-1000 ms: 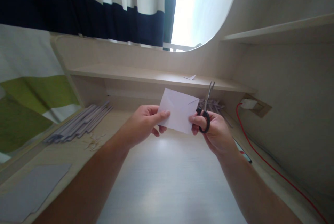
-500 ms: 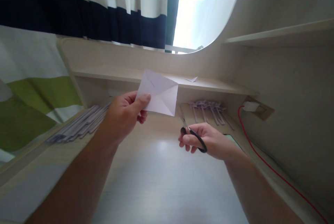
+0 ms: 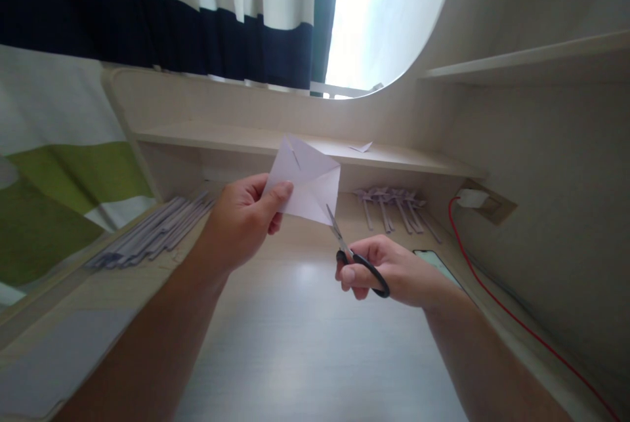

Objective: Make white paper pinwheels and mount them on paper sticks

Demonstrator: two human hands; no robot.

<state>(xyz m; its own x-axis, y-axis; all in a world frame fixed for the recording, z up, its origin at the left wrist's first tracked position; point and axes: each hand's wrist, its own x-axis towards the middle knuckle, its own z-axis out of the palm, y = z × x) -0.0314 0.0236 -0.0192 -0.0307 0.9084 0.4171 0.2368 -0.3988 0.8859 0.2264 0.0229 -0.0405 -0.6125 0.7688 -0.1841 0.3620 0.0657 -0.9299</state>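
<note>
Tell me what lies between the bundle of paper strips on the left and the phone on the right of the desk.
Head view: bare desk surface, with both hands above it holding paper and scissors.

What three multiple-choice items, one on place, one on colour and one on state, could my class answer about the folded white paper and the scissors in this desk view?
1. Where do the tips of the black-handled metal scissors lie?
A. at the lower right edge of the folded white paper
B. flat on the pale wooden desk
C. on the wall shelf

2. What colour is the thin cable along the right wall?
A. blue
B. red
C. yellow

3. How is the paper held?
A. lying on the desk
B. taped to the curtain
C. pinched in the left hand, up in the air

Answers:
1 A, the blades in the right hand point up to that paper edge.
2 B, it runs red from the wall socket.
3 C, thumb and fingers grip its left corner above the desk.
</note>
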